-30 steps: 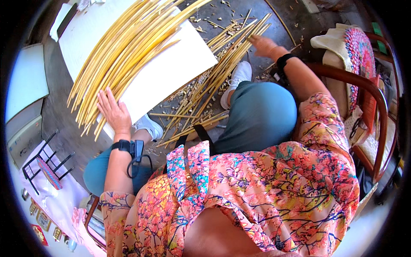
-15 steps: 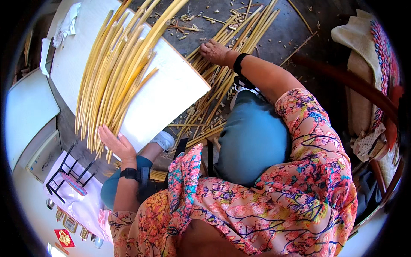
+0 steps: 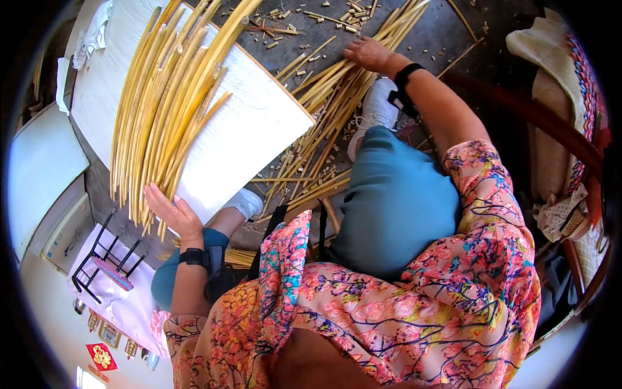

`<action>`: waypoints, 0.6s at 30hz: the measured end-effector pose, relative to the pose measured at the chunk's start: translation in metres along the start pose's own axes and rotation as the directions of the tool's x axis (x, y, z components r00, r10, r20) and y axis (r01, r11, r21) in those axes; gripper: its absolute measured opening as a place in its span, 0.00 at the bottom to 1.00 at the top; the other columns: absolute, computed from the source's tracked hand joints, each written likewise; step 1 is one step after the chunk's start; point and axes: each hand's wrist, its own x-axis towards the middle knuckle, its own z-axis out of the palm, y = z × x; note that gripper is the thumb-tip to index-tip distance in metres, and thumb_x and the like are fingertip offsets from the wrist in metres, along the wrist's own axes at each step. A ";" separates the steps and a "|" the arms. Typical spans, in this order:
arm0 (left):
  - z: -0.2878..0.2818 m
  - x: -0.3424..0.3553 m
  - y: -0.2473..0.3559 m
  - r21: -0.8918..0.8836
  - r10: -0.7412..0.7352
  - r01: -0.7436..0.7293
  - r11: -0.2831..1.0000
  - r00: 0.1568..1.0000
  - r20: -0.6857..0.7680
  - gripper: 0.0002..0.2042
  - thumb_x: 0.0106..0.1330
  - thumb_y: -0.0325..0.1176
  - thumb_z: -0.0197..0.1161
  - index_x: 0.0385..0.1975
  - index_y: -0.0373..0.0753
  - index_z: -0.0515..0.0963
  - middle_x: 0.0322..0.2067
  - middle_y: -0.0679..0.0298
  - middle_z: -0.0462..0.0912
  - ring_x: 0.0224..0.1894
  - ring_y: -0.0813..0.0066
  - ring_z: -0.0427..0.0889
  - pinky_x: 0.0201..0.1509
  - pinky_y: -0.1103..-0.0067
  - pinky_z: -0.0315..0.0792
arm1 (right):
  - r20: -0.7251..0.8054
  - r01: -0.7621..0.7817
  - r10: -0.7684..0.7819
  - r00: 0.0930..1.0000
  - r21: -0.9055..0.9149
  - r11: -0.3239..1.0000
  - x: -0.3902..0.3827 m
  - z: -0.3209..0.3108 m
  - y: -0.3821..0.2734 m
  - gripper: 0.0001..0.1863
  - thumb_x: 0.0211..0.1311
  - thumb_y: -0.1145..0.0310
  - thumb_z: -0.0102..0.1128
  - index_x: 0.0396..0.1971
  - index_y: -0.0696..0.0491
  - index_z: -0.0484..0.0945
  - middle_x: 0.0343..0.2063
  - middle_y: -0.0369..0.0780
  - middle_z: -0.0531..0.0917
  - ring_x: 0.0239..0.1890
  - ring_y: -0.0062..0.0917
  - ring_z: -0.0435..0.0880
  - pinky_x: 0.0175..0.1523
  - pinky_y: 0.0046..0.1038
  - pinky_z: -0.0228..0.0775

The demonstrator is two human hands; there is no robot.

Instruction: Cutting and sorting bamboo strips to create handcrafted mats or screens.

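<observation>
A thick sheaf of long yellow stalks (image 3: 155, 110) lies on the white tabletop (image 3: 259, 123), its near ends jutting past the edge. My left hand (image 3: 176, 211) rests against the right side of those ends, open, fingers stretched. On the floor beyond the table corner lies a second heap of thinner stalks (image 3: 337, 110), crossing at several angles. At its upper part my right hand (image 3: 370, 54) lies over the stalks, fingers extended and slightly apart. What is under that palm is hidden.
Short cut pieces (image 3: 350, 19) litter the dark floor. A dark red curved wooden bar (image 3: 531, 110) and cream cloth with a braided edge (image 3: 544, 52) stand at right. A black-legged stool (image 3: 107, 266) is on the pink-covered surface at lower left.
My right hand has moved up and right across the floor stalks, and they lie more to the right, with a gap at their left. My left hand has barely moved.
</observation>
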 end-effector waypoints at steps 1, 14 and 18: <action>0.001 -0.001 0.000 -0.001 0.003 -0.003 1.000 1.000 0.005 0.26 0.63 0.34 0.42 0.61 0.28 0.53 0.61 0.43 0.53 0.65 0.48 0.50 0.67 0.61 0.42 | 0.042 0.011 -0.012 0.999 0.030 0.999 -0.009 0.003 0.001 0.31 0.51 0.65 0.61 0.57 0.47 0.62 0.53 0.38 0.70 0.57 0.31 0.67 0.61 0.37 0.55; -0.007 0.000 0.003 -0.005 -0.005 0.005 1.000 0.999 0.046 0.26 0.63 0.32 0.41 0.61 0.28 0.52 0.62 0.43 0.52 0.65 0.48 0.49 0.67 0.63 0.42 | -0.115 -0.033 0.005 0.993 -0.241 0.970 -0.042 0.028 0.011 0.35 0.57 0.69 0.56 0.63 0.48 0.51 0.55 0.39 0.65 0.60 0.32 0.60 0.67 0.35 0.46; -0.008 -0.002 0.000 0.010 -0.010 0.010 1.000 0.999 0.053 0.27 0.62 0.33 0.41 0.61 0.28 0.52 0.62 0.43 0.51 0.65 0.48 0.49 0.67 0.63 0.42 | -0.101 -0.027 0.000 0.995 -0.260 0.965 -0.030 0.028 0.017 0.18 0.59 0.67 0.52 0.49 0.49 0.65 0.44 0.38 0.71 0.49 0.29 0.69 0.54 0.30 0.59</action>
